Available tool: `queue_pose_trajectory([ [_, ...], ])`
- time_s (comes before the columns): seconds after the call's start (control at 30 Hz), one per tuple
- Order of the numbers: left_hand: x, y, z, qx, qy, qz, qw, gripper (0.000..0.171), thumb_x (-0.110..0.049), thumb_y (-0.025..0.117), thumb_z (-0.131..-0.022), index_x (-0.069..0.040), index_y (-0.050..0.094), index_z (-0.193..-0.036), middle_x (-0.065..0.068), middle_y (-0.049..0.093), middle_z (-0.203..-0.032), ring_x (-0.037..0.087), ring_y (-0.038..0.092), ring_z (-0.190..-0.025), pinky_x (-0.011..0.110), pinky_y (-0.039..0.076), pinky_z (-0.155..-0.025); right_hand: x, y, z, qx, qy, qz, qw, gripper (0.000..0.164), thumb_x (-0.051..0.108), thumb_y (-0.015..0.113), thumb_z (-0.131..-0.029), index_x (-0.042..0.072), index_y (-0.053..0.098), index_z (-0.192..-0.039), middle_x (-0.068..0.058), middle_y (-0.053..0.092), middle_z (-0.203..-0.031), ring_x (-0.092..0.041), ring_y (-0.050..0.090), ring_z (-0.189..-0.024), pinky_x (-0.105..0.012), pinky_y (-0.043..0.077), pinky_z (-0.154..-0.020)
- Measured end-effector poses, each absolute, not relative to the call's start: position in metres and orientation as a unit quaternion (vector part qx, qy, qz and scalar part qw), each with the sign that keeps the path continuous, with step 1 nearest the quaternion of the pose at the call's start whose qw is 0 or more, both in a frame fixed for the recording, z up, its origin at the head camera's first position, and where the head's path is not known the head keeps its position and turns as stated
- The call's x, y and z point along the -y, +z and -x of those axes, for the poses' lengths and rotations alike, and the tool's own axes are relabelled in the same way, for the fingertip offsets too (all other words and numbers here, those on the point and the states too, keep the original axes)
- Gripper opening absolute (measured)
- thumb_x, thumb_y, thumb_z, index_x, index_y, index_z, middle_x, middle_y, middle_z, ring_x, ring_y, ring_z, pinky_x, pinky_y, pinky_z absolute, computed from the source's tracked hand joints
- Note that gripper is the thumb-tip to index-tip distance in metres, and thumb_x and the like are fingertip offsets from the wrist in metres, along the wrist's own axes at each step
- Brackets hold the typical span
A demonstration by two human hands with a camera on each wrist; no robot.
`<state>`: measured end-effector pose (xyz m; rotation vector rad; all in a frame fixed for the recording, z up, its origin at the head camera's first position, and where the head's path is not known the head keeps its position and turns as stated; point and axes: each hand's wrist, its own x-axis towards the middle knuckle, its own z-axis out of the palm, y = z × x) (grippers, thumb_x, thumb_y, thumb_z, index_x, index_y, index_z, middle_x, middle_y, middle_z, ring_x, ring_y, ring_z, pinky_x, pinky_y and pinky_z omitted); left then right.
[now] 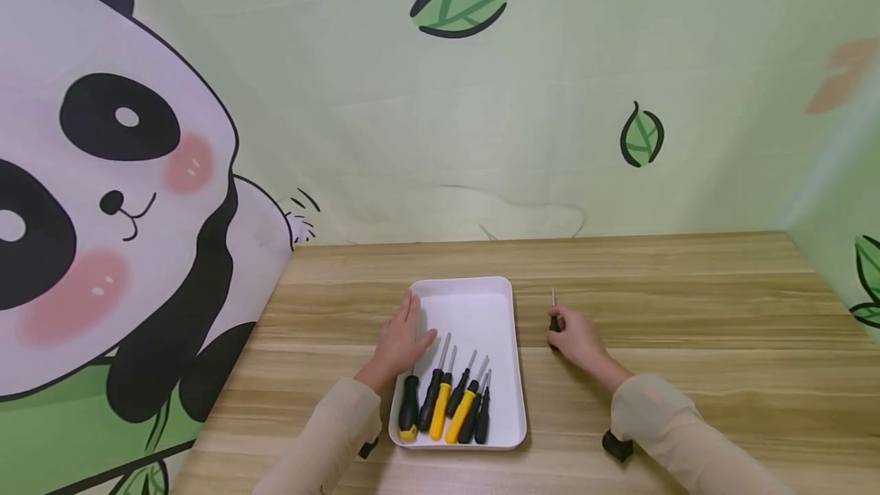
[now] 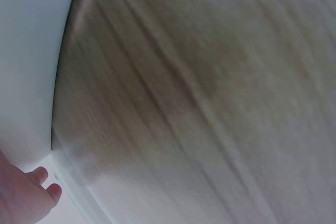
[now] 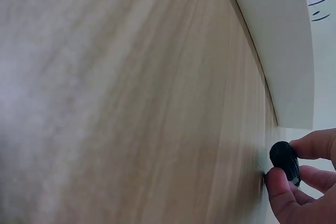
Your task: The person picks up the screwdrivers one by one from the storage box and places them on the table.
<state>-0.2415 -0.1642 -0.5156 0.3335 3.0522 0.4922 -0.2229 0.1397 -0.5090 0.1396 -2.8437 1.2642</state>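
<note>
Just right of the white tray (image 1: 474,312), my right hand (image 1: 579,336) pinches a small screwdriver by its black handle (image 3: 285,157), the thin metal shaft pointing away from me close over the table. My left hand (image 1: 397,342) lies with straight fingers along the tray's left rim, thumb out over the inside. Several screwdrivers lie side by side in the near half of the tray, shafts pointing away. Among them are a thick black one with a yellow end (image 1: 409,409), a yellow-handled one (image 1: 441,409) and a slim black one (image 1: 483,417). My left hand partly hides the thick one's shaft.
The wood-grain table (image 1: 715,312) reaches back to a pale green wall cloth (image 1: 550,98) printed with leaves and a large panda (image 1: 103,136). A black wrist device (image 1: 617,446) sits under my right sleeve.
</note>
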Motion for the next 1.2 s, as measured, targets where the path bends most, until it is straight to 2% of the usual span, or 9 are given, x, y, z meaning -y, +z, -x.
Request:
queue_pose_trajectory([
  [0.4, 0.1639, -0.5154, 0.2415, -0.981, 0.163, -0.106, 0.018, 0.075, -0.042, 0.047, -0.088, -0.003, 0.012, -0.142, 0.012, 0.006, -0.149, 0.029, 0.019, -0.134, 0.052, 0.024, -0.103, -0.1407, -0.5102, 0.2272, 0.918, 0.396, -0.028, 0.004, 0.035, 0.003, 0.061, -0.073, -0.008, 0.057, -0.106, -0.017, 0.059, -0.085, -0.025, 0.054, -0.079, -0.040, 0.046, -0.073],
  [0.73, 0.1651, -0.5169, 0.2417, -0.981, 0.162, -0.105, 0.015, 0.076, -0.043, 0.046, -0.088, -0.003, 0.012, -0.142, 0.011, 0.005, -0.150, 0.029, 0.020, -0.134, 0.050, 0.024, -0.104, -0.1404, -0.5115, 0.2284, 0.927, 0.374, -0.035, 0.007, 0.034, 0.006, 0.064, -0.073, -0.007, 0.059, -0.104, -0.013, 0.058, -0.080, -0.022, 0.052, -0.073, -0.037, 0.044, -0.068],
  [1.2, 0.1647, -0.5162, 0.2415, -0.982, 0.158, -0.105, 0.017, 0.075, -0.043, 0.046, -0.088, -0.003, 0.012, -0.142, 0.012, 0.005, -0.149, 0.029, 0.018, -0.134, 0.051, 0.022, -0.104, -0.1412, -0.5111, 0.2303, 0.930, 0.366, -0.046, -0.010, 0.031, 0.007, 0.064, -0.074, -0.008, 0.060, -0.101, -0.020, 0.062, -0.092, -0.027, 0.056, -0.084, -0.042, 0.045, -0.076],
])
